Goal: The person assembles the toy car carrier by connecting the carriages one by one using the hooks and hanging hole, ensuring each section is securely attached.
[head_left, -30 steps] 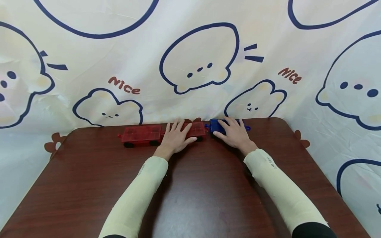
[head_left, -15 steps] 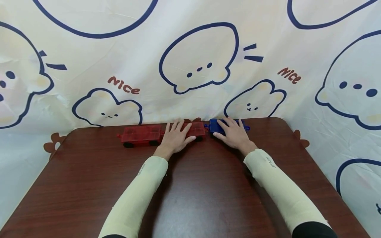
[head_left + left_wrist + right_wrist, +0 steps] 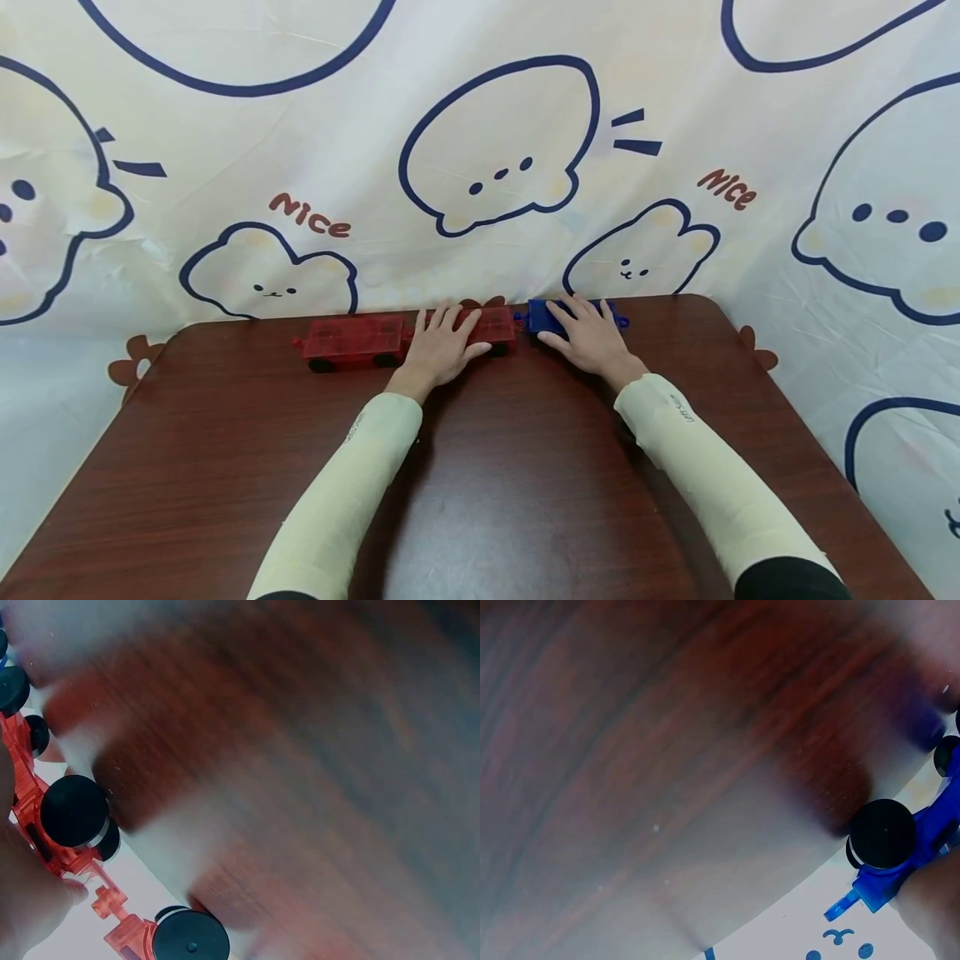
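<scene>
Toy train cars on black wheels stand in a row along the back edge of the table (image 3: pixel 487 483). My left hand (image 3: pixel 435 354) rests with spread fingers on a red car (image 3: pixel 497 325), covering its left part. Left of it, a second red car (image 3: pixel 354 337) is uncovered; the left wrist view shows a small red coupling (image 3: pixel 109 900) between the two. My right hand (image 3: pixel 588 340) lies over a blue car (image 3: pixel 538 318), its fingers extended across the top. A blue hook (image 3: pixel 841 906) sticks out from that car's right end. Whether the red and blue cars are linked is hard to tell.
A pale cloth (image 3: pixel 465 267) printed with cartoon outlines hangs right behind the table's back edge and at both sides. Light sleeves (image 3: pixel 690 454) cover both forearms.
</scene>
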The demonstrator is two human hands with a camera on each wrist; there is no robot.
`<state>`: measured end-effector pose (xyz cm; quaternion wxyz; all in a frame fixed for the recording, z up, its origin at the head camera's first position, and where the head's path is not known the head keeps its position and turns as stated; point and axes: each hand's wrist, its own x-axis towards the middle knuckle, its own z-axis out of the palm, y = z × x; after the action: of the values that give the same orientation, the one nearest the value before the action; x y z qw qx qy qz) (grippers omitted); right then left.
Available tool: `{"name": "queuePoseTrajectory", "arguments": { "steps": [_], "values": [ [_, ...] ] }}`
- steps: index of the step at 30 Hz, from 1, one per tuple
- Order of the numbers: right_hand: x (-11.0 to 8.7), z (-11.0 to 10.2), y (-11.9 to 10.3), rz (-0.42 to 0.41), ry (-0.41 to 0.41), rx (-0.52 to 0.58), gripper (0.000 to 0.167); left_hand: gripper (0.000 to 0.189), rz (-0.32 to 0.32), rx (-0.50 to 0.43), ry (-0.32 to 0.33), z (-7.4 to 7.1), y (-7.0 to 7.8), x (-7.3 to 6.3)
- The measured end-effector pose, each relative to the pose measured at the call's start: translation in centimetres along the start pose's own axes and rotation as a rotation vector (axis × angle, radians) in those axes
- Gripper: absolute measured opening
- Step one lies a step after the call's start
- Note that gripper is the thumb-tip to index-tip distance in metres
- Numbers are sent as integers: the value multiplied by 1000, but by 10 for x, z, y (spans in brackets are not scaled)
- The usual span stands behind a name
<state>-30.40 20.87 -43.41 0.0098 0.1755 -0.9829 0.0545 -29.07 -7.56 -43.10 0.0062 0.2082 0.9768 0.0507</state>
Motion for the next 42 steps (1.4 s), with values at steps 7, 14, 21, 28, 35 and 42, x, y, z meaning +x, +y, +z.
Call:
{"name": "queuePoseTrajectory", "arguments": {
  "steps": [7, 14, 21, 28, 35, 42],
  "values": [
    [0, -1, 0, -2, 4, 3, 74, 71, -1, -6, 7, 0, -1, 1],
    [0, 0, 2, -10, 15, 22, 75, 71, 9, -33, 11, 2, -2, 0],
    [0, 2, 5, -24, 22, 34, 75, 71, 24, -36, 27, 2, -4, -1],
    [1, 2, 7, -29, 30, 39, 74, 71, 32, -68, 46, 2, -5, -3],
    [0, 0, 8, -43, 21, 42, 76, 71, 26, -104, 61, 4, -9, -3],
    [0, 0, 9, -61, 11, 30, 77, 71, 8, -112, 48, 5, -11, -1]
  ]
}}
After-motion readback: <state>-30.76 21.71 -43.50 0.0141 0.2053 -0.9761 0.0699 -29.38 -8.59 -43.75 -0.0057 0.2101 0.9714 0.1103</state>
